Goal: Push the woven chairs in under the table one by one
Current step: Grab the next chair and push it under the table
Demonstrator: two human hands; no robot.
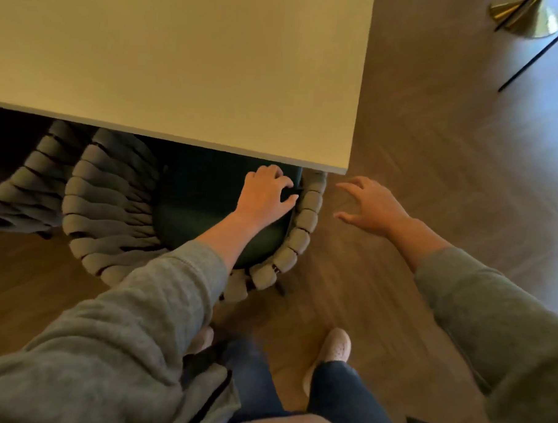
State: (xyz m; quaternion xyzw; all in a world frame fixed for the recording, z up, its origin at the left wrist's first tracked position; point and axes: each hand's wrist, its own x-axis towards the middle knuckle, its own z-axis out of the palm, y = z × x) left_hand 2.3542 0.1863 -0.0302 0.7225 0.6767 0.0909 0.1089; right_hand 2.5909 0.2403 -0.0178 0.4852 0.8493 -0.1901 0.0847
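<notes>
Left hand (265, 194) over dark seat of chair (112, 185), fingers curled at woven rim, grip unclear. Right hand (370, 205) spread, hovering beside. 2nd chair (33, 175) half under table (182, 63).

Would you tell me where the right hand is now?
Head view: the right hand hovers over the floor, right of the woven chair, near the table corner.

1. Looking steeply down from head height, tilting slightly forward over the corner of the table (182, 63).
2. Sitting close to the scene, catching the left hand (265, 194) and the right hand (372, 209) mid-frame, arms entering from the bottom edge.
3. Taking in a wide-angle sweep — the woven chair (111, 204) at lower left, floor (434, 138) at right.
</notes>
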